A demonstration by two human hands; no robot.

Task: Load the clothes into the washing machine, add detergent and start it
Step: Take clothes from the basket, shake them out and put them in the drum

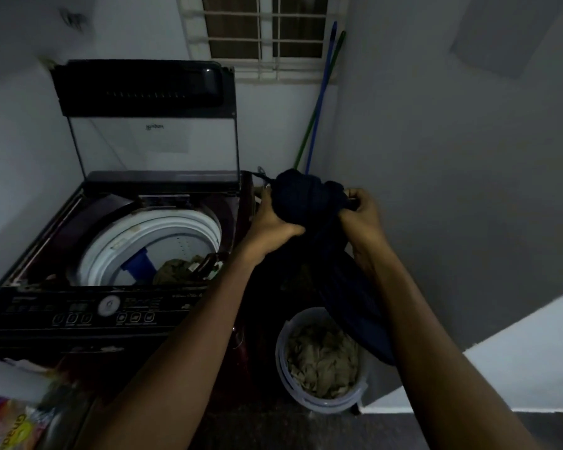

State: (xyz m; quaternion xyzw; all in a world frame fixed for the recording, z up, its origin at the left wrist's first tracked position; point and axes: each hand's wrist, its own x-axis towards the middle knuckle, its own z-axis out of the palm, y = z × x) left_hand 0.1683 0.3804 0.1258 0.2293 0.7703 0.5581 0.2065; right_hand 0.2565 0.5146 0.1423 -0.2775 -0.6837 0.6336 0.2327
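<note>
Holding a dark navy garment (306, 199) up before the corner wall, both hands are clamped on it. The left hand (272, 222) grips the bunched cloth from its left side; the right hand (361, 216) pinches a fold at its right edge, fingers curled. The garment is off to the right of the machine, not over the drum; its loose length hangs down past the right forearm toward a pale bucket (325, 405) on the floor. The bucket stands just beside the washing machine (46, 241) and holds a crumpled heap of khaki clothes (322, 358).

The machine is a top-loader with its lid (143, 92) tipped up against the wall. The drum (163, 228) lies open to view, and low inside it rest a few clothes (182, 267) — olive and dark — next to a blue centre piece (140, 264). The control panel (62, 315) runs along the near edge, with a round dial (108, 305) at its middle.

A bright printed packet (10, 427) lies at the lower left, too blurred to read; two long handles (324, 86) — one blue, one green — lean in the corner beneath a barred window (264, 37).
</note>
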